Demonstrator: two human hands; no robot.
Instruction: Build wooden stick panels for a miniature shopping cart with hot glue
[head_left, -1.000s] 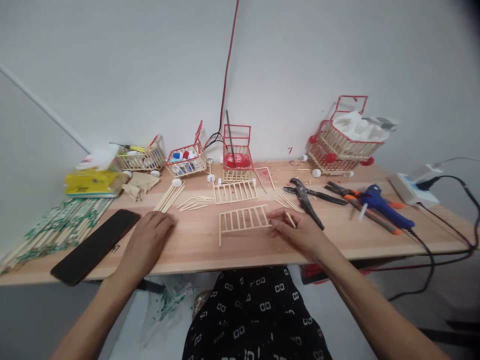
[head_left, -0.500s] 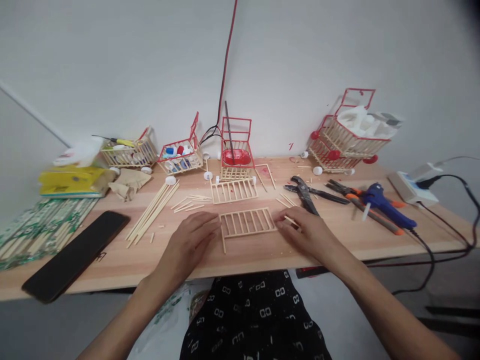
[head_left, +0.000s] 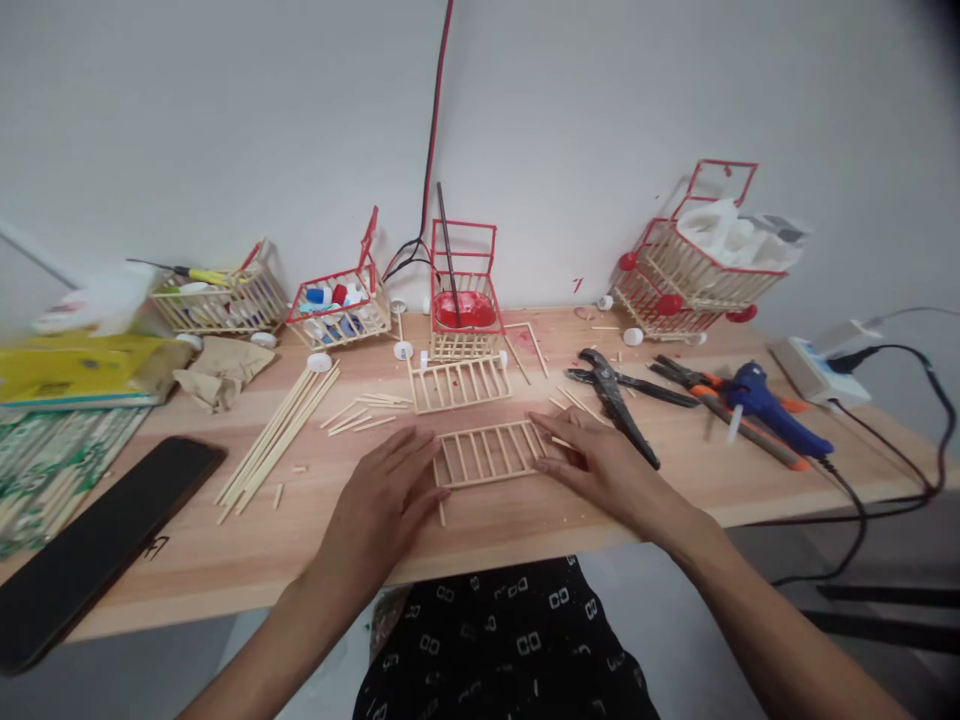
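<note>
Plenty crowded up here: along the wall stands a row of little stick carts, one with a yellow-handled tool (head_left: 206, 276) across its top, one full of coloured caps (head_left: 337, 296), one carrying a red dish (head_left: 466, 310), and over on the right a bigger cart (head_left: 697, 270) loaded with white wrapping. Brown paper (head_left: 223, 368), a yellow packet (head_left: 90, 368) and green-and-white wrapped sticks (head_left: 56, 470) fill the left of the table (head_left: 495, 525), with a dark phone (head_left: 105, 550) in front. Black cutters (head_left: 619, 405) lie just beyond the right hand (head_left: 607, 470), then orange-handled pliers (head_left: 757, 440), a blue glue gun (head_left: 780, 412) and a white power strip (head_left: 825, 375).

In the middle, the slatted frame (head_left: 489, 454) lies on the table between the hands, near the front edge: a long, ladder-like rectangle, one stick running past its lower left corner. Just behind it sits a similar slatted panel (head_left: 461, 385).

The left hand (head_left: 386, 490) has thumb and fingers spread at the left end; the right thumb and forefinger stand apart at the other, a short stick showing between them, and whether that is pinched I can't tell.

Textures now: pale, slim, straight wood for the frame and the loose sticks (head_left: 281, 437), streaky grain on the table, crumpled paper, smooth blue gun casing.
</note>
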